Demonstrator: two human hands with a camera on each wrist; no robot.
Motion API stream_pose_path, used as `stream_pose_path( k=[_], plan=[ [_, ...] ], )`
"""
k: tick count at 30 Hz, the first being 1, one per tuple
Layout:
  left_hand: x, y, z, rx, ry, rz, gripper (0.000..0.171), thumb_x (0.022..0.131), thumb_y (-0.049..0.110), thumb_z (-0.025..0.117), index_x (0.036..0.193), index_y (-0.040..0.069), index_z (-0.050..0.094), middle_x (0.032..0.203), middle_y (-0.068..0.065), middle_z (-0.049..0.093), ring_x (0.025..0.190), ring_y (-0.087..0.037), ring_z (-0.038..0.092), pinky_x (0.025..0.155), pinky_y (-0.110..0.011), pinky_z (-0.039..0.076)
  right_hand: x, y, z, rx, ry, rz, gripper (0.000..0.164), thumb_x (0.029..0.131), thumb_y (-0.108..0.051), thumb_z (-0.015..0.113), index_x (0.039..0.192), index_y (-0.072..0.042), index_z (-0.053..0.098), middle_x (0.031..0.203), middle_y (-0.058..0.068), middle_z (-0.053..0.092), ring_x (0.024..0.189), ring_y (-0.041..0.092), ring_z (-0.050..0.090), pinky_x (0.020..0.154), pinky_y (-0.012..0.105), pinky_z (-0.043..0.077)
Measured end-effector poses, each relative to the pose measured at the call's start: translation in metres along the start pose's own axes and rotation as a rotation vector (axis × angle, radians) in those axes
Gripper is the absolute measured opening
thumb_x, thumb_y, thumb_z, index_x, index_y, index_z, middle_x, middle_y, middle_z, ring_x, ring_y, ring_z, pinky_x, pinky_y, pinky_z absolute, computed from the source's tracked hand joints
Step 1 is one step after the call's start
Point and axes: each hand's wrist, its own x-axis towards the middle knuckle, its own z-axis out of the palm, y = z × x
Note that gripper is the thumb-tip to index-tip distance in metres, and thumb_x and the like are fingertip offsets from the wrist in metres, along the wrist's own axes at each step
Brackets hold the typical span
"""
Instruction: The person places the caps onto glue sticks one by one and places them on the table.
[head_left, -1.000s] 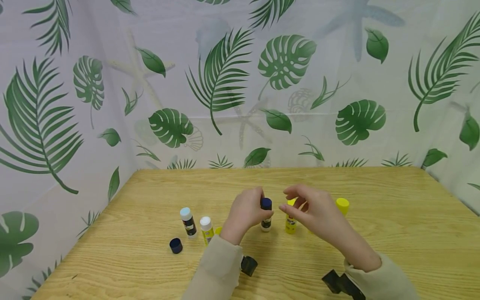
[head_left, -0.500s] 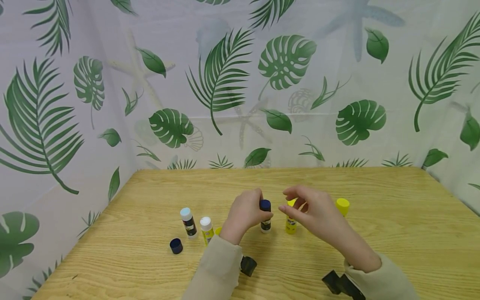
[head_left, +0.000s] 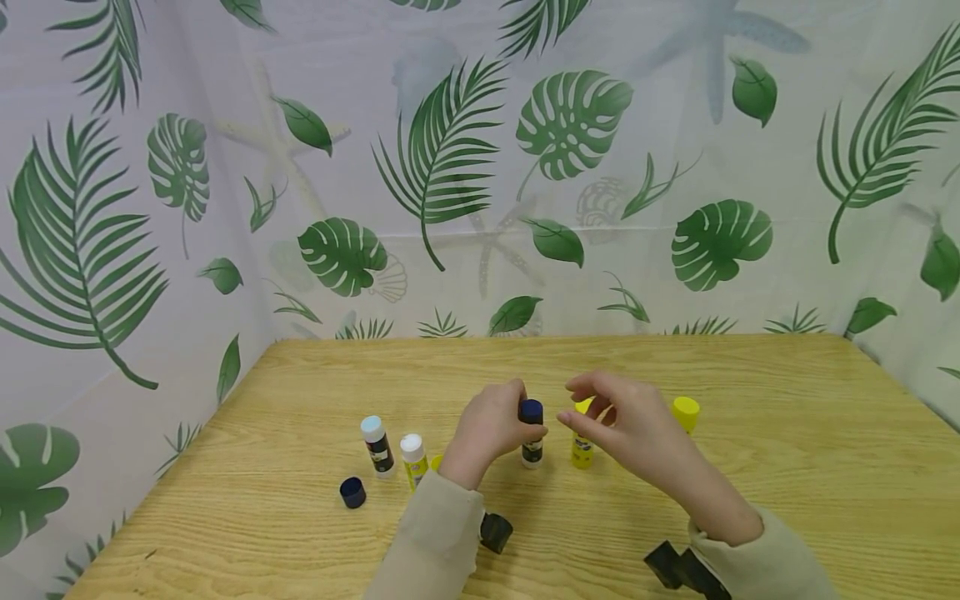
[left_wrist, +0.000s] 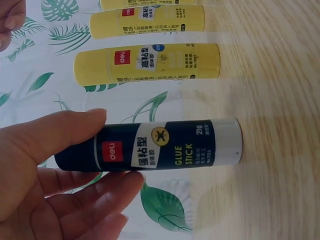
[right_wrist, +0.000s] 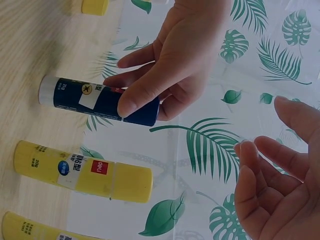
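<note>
My left hand (head_left: 487, 427) grips a navy glue stick (left_wrist: 170, 146) around its capped upper part, thumb on one side and fingers on the other. The stick is upright, its white base down at the wooden table. To its right stands a capped yellow glue stick (right_wrist: 85, 172), partly covered by my right hand (head_left: 626, 425) in the head view. That hand hovers with fingers loosely bent and nothing between thumb and fingertips. Another yellow glue stick (head_left: 686, 412) shows its cap behind the right hand.
On the left stand a dark glue stick (head_left: 378, 454) with a pale top and a yellow one (head_left: 412, 460) with a white top. A loose navy cap (head_left: 352, 492) lies in front of them. A yellow cap (head_left: 437, 461) peeks out beside the left sleeve. Patterned cloth (head_left: 465, 167) hangs behind the table.
The navy glue stick and the left hand have shifted very slightly toward the table's near side. The right hand has stayed almost still.
</note>
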Motion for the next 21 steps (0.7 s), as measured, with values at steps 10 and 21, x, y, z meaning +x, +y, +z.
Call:
stream_pose_path(
  k=[10, 21],
  plan=[
    [-0.005, 0.002, -0.013, 0.022, -0.003, -0.014, 0.033, 0.072, 0.03, 0.073, 0.088, 0.008, 0.055, 0.075, 0.0, 0.054, 0.061, -0.012, 0.048, 0.052, -0.024, 0.04, 0.001, -0.001, -0.001, -0.009, -0.009, 0.006, 0.027, 0.08, -0.021, 0.066, 0.099, -0.002, 0.061, 0.089, 0.003, 0.063, 0.067, 0.007, 0.053, 0.058, 0.023, 0.046],
    [-0.015, 0.016, -0.027, 0.055, 0.043, 0.023, 0.035, 0.075, 0.034, 0.07, 0.093, 0.008, 0.056, 0.084, -0.001, 0.057, 0.064, -0.011, 0.05, 0.054, -0.024, 0.041, 0.001, -0.001, 0.0, 0.0, -0.002, -0.001, 0.027, 0.079, -0.019, 0.067, 0.099, -0.001, 0.061, 0.089, 0.003, 0.063, 0.067, 0.008, 0.054, 0.058, 0.023, 0.046]
  ],
)
